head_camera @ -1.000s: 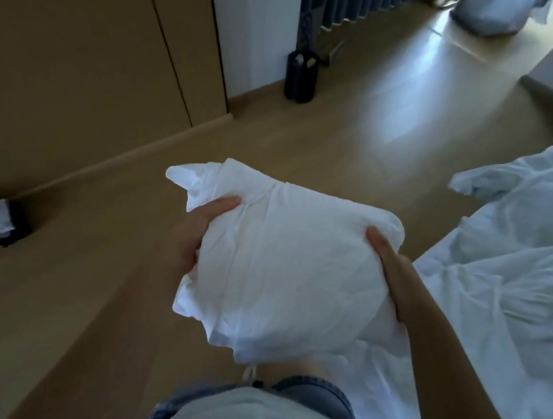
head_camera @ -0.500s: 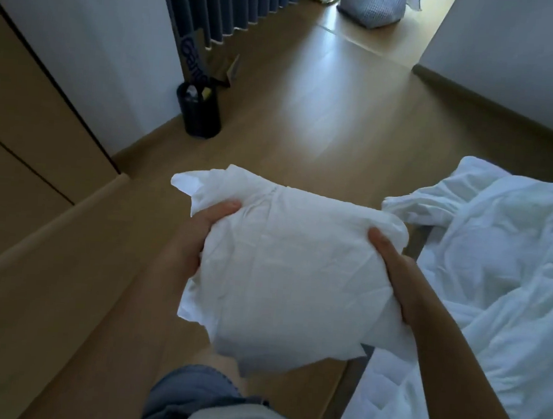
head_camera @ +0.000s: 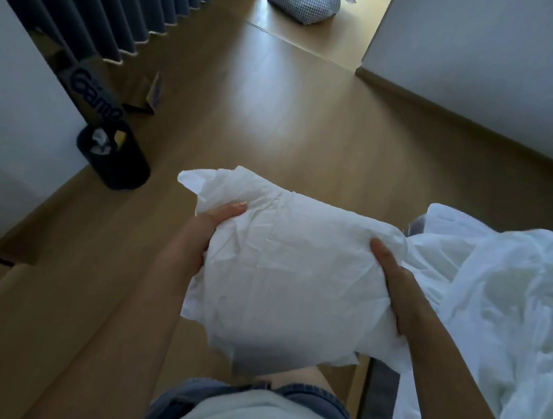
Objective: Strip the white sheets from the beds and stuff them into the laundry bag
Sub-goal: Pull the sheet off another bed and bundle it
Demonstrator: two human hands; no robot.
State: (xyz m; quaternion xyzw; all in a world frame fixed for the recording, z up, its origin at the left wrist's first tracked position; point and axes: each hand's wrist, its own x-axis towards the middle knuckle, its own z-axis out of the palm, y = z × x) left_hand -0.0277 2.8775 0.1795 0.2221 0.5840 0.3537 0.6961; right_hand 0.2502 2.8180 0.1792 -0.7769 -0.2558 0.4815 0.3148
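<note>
I hold a bunched white sheet (head_camera: 290, 270) in front of my waist, above the wooden floor. My left hand (head_camera: 216, 218) grips its left side with the thumb on top. My right hand (head_camera: 395, 284) grips its right side. More rumpled white bedding (head_camera: 500, 293) lies on the bed at the right edge. A checked laundry bag (head_camera: 303, 1) stands on the floor far ahead, at the top of the view, near a doorway.
A black waste bin (head_camera: 117, 160) stands at the left by the wall. A dark folded box with lettering (head_camera: 95, 96) leans behind it. Blue curtains (head_camera: 125, 9) hang at the upper left. A white wall (head_camera: 494, 67) bounds the right. Bare floor (head_camera: 276, 116) lies ahead.
The view has swung right and forward: the bin moved to the left, the curtains and checked bag came into fuller view. Both hands keep the same grip on the sheet.
</note>
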